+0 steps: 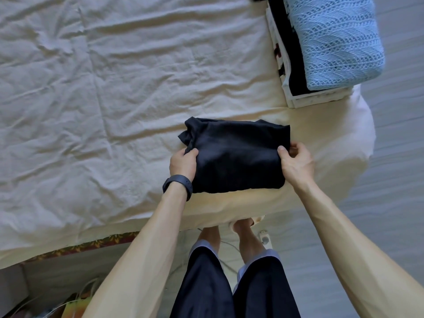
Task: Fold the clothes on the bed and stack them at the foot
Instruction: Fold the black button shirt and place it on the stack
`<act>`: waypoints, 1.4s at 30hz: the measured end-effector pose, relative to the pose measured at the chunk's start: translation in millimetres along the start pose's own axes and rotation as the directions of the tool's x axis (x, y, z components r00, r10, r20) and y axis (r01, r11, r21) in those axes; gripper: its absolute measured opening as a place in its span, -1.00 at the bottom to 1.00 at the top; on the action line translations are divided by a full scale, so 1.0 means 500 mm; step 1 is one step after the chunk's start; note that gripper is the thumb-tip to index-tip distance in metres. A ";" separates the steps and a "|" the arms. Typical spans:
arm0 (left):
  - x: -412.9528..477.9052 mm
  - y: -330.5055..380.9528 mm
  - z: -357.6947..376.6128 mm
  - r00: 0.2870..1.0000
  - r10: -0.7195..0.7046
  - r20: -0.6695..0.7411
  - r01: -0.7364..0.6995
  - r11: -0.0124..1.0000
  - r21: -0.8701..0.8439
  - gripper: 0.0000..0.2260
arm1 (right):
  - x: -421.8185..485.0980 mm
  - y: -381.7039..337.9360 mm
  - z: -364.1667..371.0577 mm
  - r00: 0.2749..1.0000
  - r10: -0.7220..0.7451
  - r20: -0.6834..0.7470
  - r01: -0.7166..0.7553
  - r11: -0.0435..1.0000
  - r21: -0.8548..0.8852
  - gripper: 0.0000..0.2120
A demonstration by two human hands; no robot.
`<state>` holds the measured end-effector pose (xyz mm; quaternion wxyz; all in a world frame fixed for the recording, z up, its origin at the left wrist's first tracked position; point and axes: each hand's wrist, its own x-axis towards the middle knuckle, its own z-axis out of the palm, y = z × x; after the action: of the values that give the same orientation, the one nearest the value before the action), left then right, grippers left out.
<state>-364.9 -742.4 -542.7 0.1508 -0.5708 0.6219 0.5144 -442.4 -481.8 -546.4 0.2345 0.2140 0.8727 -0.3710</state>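
A folded black garment (234, 154) sits on the bed (91, 111) near its front edge, the left hand (183, 162) and right hand (296, 161) each with grip clamped on one side of it, while a blue knit (332, 42) tops a pile (309, 99) at the far right corner.

The bed (257, 210), under a wrinkled cream sheet (91, 99), carries a folded black garment (236, 157) and, near it, a stack of folded clothes (325, 49).

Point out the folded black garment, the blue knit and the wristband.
black garment (236, 157), head view, middle of its top face.
blue knit (332, 40), head view, centre of its knitted top.
wristband (177, 183), head view, strap on the left wrist.
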 end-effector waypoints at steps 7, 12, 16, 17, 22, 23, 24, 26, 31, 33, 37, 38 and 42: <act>0.031 0.020 -0.002 0.992 -0.067 0.108 0.080 0.990 -0.119 -0.40 | 0.012 -0.017 -0.016 0.986 0.009 0.168 -0.048 0.973 0.227 -0.57; 0.075 0.047 -0.025 0.981 0.035 0.190 -0.040 0.999 0.024 -0.97 | 0.044 -0.044 -0.023 0.977 -0.048 0.208 0.004 0.979 0.205 -0.78; 0.075 0.031 -0.030 0.925 0.055 0.377 -0.060 0.998 0.000 -0.80 | 0.050 -0.045 -0.026 0.985 -0.064 0.163 0.036 0.985 0.168 -0.84; 0.070 0.029 -0.028 0.922 0.044 0.383 -0.056 0.998 0.021 -0.76 | 0.047 -0.044 -0.026 0.987 -0.064 0.148 0.040 0.987 0.156 -0.80; 0.064 0.028 -0.020 0.957 0.135 0.258 -0.148 0.988 0.030 -0.31 | 0.043 -0.040 -0.028 0.973 -0.031 0.229 -0.008 0.986 0.166 -0.62; 0.065 0.031 -0.019 0.959 0.121 0.255 -0.136 0.990 0.042 -0.30 | 0.045 -0.042 -0.032 0.965 -0.017 0.260 -0.030 0.984 0.178 -0.61; 0.067 0.033 -0.018 0.964 0.092 0.249 -0.104 0.994 0.038 -0.35 | 0.048 -0.043 -0.037 0.956 0.000 0.292 -0.057 0.981 0.186 -0.59; 0.072 0.033 -0.018 0.964 0.034 0.263 -0.029 0.999 -0.022 -0.56 | 0.048 -0.041 -0.042 0.940 0.030 0.341 -0.099 0.977 0.188 -0.57; 0.050 0.045 -0.033 0.938 0.116 0.327 -0.030 0.966 -0.256 -0.76 | 0.018 -0.060 -0.062 0.949 -0.034 0.315 -0.072 0.945 0.319 -0.82; 0.016 0.068 -0.043 0.922 0.164 0.351 -0.053 0.951 -0.304 -0.79 | -0.012 -0.076 -0.096 0.952 -0.094 0.290 -0.022 0.928 0.373 -0.81; -0.089 0.172 -0.057 0.863 0.277 0.423 -0.103 0.915 -0.390 -0.79 | -0.080 -0.133 -0.225 0.959 -0.177 0.223 0.052 0.880 0.472 -0.81; -0.124 0.213 -0.055 0.841 0.308 0.446 -0.122 0.910 -0.397 -0.77 | -0.095 -0.154 -0.268 0.962 -0.192 0.197 0.074 0.869 0.489 -0.81; -0.287 0.395 -0.008 0.762 0.404 0.506 -0.207 0.893 -0.401 -0.84 | -0.134 -0.232 -0.480 0.969 -0.237 0.069 0.163 0.823 0.543 -0.80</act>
<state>-490.9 -701.9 -337.6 0.1500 -0.2938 0.5397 0.7745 -512.8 -389.2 -297.3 0.1832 0.1524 0.7350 -0.6348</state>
